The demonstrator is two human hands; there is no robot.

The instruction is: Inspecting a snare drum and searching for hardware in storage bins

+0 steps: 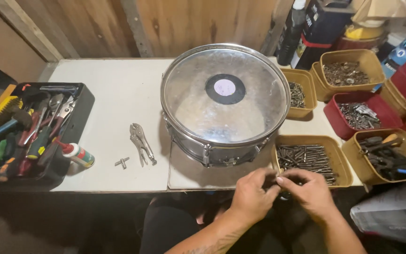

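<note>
A chrome snare drum (pixel 225 101) with a clear head and a dark round patch in its middle sits on the white table (pixel 113 89). Below the table's front edge my left hand (pixel 252 195) and my right hand (pixel 308 190) meet fingertip to fingertip, pinching some small dark part that I cannot make out. They hover just in front of a tan tub of long metal rods (pixel 308 160).
Locking pliers (pixel 141 142) and a small drum key (pixel 122 162) lie left of the drum. A black tray of hand tools (pixel 29 134) and a small glue bottle (pixel 77 154) sit far left. Tan and red tubs of screws and hardware (pixel 358 113) crowd the right side.
</note>
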